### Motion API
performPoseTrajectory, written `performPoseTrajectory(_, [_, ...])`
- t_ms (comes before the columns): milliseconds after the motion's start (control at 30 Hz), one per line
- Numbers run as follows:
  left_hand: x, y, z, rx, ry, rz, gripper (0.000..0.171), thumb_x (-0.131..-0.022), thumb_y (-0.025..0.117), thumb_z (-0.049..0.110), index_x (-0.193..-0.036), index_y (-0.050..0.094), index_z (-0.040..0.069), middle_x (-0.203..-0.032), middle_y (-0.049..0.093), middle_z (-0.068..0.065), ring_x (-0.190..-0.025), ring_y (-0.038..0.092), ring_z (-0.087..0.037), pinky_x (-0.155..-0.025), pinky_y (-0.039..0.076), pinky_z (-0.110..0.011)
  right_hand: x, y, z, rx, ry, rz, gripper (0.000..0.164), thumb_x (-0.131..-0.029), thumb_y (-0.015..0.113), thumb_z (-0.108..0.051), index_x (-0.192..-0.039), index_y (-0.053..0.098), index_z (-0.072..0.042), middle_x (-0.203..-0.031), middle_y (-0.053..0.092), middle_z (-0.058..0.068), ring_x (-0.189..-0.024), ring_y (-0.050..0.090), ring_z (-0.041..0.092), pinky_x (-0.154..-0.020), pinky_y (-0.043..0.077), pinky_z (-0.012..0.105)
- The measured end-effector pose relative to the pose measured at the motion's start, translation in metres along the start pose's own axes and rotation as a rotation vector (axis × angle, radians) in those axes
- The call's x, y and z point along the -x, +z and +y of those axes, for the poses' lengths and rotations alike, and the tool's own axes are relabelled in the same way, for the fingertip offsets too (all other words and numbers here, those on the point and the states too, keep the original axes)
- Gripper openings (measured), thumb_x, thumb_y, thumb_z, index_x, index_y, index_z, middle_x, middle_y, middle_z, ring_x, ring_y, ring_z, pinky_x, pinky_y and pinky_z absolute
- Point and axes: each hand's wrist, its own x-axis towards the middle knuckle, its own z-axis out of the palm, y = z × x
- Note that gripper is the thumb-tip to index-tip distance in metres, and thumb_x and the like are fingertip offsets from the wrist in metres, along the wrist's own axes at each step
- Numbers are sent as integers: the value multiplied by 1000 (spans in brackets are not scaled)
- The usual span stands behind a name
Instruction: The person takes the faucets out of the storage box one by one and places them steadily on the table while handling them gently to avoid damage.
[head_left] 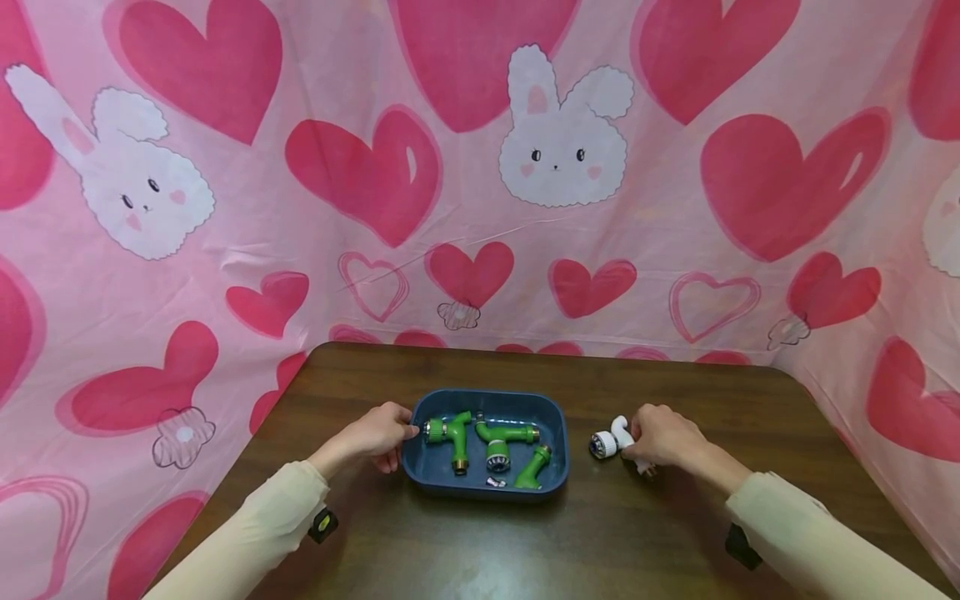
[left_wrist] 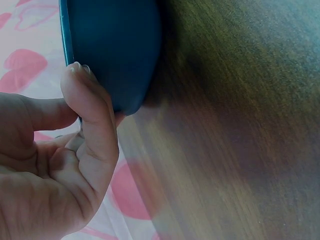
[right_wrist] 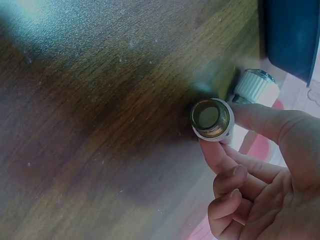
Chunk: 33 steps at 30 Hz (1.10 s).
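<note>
My left hand (head_left: pixel 378 433) pinches the left rim of a blue plastic tub (head_left: pixel 487 492); in the left wrist view thumb and fingers close on the tub's edge (left_wrist: pixel 112 45). Three green plastic taps lie inside: one at the left (head_left: pixel 457 442), one in the middle (head_left: pixel 510 434), and one at the front right (head_left: pixel 532 468). To the right of the tub, my right hand (head_left: pixel 663 435) pinches a white tap (head_left: pixel 602 445) by its body. The right wrist view shows its brass threaded end (right_wrist: pixel 212 120) facing the camera and its ribbed white knob (right_wrist: pixel 257 89) beyond the thumb.
A small white-and-dark piece (head_left: pixel 496 482) lies at the tub's front wall. Everything stands on a dark wooden table (head_left: pixel 480 550). Behind it and at both sides hangs a pink cloth (head_left: pixel 450 225) printed with hearts and rabbits.
</note>
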Motion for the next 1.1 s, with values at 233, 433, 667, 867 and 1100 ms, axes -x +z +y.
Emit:
performPoseTrajectory(233, [1,-1,0,-7,16,-8,21,-109,58,10,-122,66,-4,-60,62,-12,-44,58,-15,-44,57,-32,1,-1,-1,3,-4,-6,27,-86,88,-24,-71,67,-15,-69,58,-1,-62,55,17,-53,43,33])
performPoseTrajectory(433, [1,-2,0,-8,23,-17,22,-109,58,10,-122,67,-4,-61,62,-12,-44,58,-15,-45,58,-32,0,-2,1,16,-22,-3,29,-86,87,-24,-70,65,-15,-68,57,0,-61,54,17,-53,41,33])
performPoseTrajectory(667, [1,-2,-1,-6,32,-17,21,-108,58,10,-120,67,-4,-61,62,-12,-44,58,-15,-45,58,-33,0,-4,0,19,-47,12,29,-87,86,-23,-69,65,-16,-69,56,-1,-62,52,17,-53,40,33])
performPoseTrajectory(867, [2,-1,0,-5,28,-10,20,-108,58,10,-119,67,-4,-60,62,-12,-44,58,-15,-45,58,-33,0,-9,-3,26,-65,23,24,-87,87,-23,-75,68,-15,-73,57,-2,-64,53,17,-54,43,34])
performPoseTrajectory(1100, [2,-1,0,-4,28,-4,19,-108,57,9,-119,68,-3,-60,62,-12,-44,58,-15,-45,58,-33,0,-14,-7,29,-63,21,20,-86,88,-23,-82,70,-14,-77,60,-1,-67,55,18,-56,48,36])
